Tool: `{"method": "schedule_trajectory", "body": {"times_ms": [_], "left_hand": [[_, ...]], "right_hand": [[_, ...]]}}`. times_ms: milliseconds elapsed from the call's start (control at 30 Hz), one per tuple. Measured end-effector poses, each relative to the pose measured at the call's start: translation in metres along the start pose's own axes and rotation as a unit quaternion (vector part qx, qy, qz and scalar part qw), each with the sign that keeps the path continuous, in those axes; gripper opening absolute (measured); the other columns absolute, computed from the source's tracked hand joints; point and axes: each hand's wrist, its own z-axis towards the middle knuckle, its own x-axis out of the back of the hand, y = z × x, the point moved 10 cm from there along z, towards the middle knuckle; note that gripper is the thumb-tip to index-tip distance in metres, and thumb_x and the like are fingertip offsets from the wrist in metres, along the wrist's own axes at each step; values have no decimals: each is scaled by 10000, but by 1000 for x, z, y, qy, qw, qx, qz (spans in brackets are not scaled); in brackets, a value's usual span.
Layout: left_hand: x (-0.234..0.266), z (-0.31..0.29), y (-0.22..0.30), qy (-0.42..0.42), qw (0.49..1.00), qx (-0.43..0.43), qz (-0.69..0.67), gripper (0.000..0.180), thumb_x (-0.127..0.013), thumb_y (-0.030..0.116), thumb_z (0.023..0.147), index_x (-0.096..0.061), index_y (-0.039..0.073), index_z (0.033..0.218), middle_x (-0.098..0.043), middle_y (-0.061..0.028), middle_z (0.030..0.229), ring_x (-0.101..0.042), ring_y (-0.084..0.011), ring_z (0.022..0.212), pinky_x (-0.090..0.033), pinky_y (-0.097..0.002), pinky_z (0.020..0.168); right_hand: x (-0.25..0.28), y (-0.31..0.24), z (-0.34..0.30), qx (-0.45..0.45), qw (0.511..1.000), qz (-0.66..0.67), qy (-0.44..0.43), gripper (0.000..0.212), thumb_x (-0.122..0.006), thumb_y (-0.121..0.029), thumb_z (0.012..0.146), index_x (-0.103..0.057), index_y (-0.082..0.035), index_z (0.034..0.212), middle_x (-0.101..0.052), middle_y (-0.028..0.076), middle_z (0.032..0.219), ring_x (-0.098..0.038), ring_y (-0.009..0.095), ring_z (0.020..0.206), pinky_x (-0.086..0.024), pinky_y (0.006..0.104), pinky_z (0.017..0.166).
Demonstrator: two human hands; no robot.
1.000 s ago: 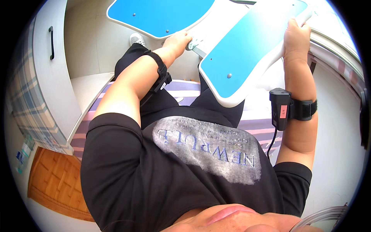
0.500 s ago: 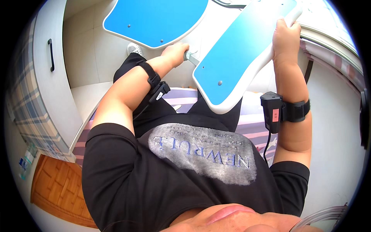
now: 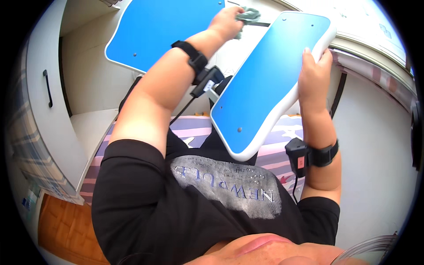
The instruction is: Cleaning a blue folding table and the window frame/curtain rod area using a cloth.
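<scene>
My right hand (image 3: 314, 77) is closed round the white edge of a long blue panel (image 3: 265, 84), which stands tilted before me with its lower corner close to my lap. Screw heads dot its blue face. A grey-green cloth (image 3: 250, 16) is bunched in my left hand (image 3: 227, 23), up by the gap between this panel and a second blue panel (image 3: 163, 33). That wider panel lies farther off to the left, partly behind my left forearm. A short metal bar (image 3: 213, 96) shows at the long panel's left edge; how the parts join is hidden.
On the left is a pale cabinet door (image 3: 48, 66) with a black handle, beside plaid fabric (image 3: 22, 119). Striped bedding (image 3: 198, 126) lies beneath me. Wooden flooring (image 3: 70, 229) shows at lower left, and a curtain (image 3: 375, 70) at right. Each forearm wears a strapped black device.
My left hand has moved up and to the right with the cloth, away from the metal bar. The long panel and my right hand have come lower and slightly left in view.
</scene>
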Motion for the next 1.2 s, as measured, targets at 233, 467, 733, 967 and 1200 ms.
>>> {"method": "schedule_trajectory", "body": {"times_ms": [233,467,733,967,1200], "left_hand": [[-71,5,29,-38,995,-89,20,368,-588,137,882,-587,144,1250,-664,-108,937,-653,-242,801,-533,-344,725],[-75,9,-29,-133,975,-2,179,340,-531,139,903,-596,149,1236,-674,-159,971,-655,-316,864,-517,-389,788],[-100,14,-43,-79,964,-38,249,330,-445,118,929,-528,62,1244,-562,-119,1277,-577,-298,1106,-484,-378,927],[-82,20,-16,-96,905,-60,410,345,-496,78,882,-549,47,1222,-589,-97,1216,-572,-285,1102,-494,-394,897],[-86,18,-18,-131,822,-123,540,290,-563,99,841,-603,53,1124,-622,-71,1114,-559,-237,1101,-523,-355,825]], "right_hand": [[13,10,-17,-50,999,17,3,399,-475,-141,951,-346,48,1279,-500,117,1050,-516,138,882,-452,289,778],[22,23,-20,-55,998,17,4,378,-460,-128,964,-344,29,1288,-491,93,1046,-491,116,878,-438,264,772],[21,26,-19,-75,996,57,-2,380,-459,-118,962,-344,29,1293,-482,74,1024,-465,91,845,-423,247,740],[28,28,-27,-75,996,38,7,386,-456,-119,962,-340,33,1297,-477,75,1036,-462,96,871,-418,249,768],[25,25,-31,-76,996,45,0,394,-463,-156,971,-356,51,1287,-507,140,1145,-510,157,1034,-410,292,927]]}}
